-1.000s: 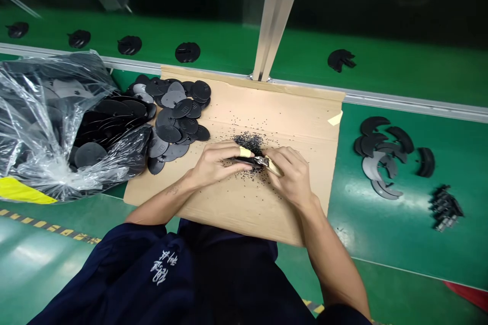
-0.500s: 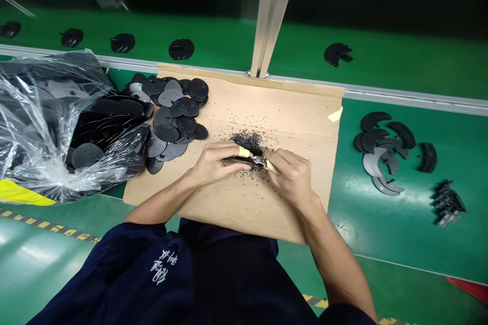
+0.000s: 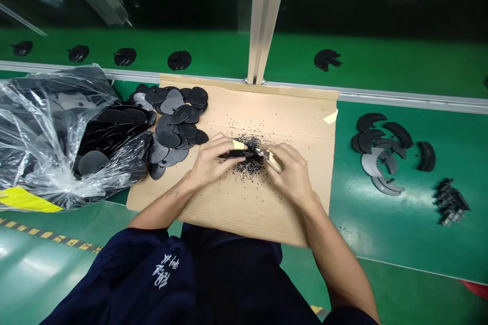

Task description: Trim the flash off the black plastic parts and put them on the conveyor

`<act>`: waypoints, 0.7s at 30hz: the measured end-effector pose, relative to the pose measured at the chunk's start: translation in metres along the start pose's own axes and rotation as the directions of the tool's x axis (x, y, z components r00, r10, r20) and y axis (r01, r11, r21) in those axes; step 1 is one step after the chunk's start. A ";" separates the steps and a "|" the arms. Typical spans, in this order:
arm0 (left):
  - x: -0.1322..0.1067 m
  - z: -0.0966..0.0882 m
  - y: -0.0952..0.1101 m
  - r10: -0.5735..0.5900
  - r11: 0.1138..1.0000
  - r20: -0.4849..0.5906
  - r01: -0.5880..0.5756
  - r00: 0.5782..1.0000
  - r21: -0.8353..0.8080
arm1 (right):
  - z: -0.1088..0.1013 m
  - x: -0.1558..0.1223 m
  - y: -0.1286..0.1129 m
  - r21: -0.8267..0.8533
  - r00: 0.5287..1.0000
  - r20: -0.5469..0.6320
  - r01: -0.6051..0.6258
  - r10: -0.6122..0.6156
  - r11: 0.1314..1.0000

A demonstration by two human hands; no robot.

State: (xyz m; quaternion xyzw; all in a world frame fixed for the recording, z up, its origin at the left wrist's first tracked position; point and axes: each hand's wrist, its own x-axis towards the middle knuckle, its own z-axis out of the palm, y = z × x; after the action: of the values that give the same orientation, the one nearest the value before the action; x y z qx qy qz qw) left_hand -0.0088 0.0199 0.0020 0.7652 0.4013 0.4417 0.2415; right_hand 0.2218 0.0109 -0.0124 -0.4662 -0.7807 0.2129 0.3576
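The person's left hand is holding a thin black plastic piece at the middle of a flat tan cardboard sheet, its fingers clenched around the piece, with one finger wrapped in pale yellow tape. The right hand is grasping a small gold-coloured metal hand tool in its fingers, and the tool's tip is meeting the end of the black piece. A heap of fine black plastic crumbs is lying just beyond and beneath the hands, with more scattered across the cardboard.

The cardboard is resting on a glossy green worktop, its far side against a grey metal rail. Round black plastic discs are lying overlapped at the sheet's left end, beside a clear plastic bag stuffed with more discs near the worktop's left edge. Black and grey crescent-shaped plastic pieces are lying on the worktop to the right of the cardboard, with a small heap of black plastic parts nearer its right edge.
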 end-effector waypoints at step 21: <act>-0.004 0.003 -0.004 0.135 0.987 0.059 -0.129 0.989 -0.101 | -0.003 -0.001 0.000 -0.026 0.989 -0.074 0.129 -0.130 0.991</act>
State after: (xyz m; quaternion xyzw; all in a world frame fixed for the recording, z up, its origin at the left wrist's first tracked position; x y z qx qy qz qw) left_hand -0.0093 0.0187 -0.0039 0.7916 0.3199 0.4502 0.2615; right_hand 0.2239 0.0103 -0.0109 -0.4260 -0.7975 0.1632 0.3949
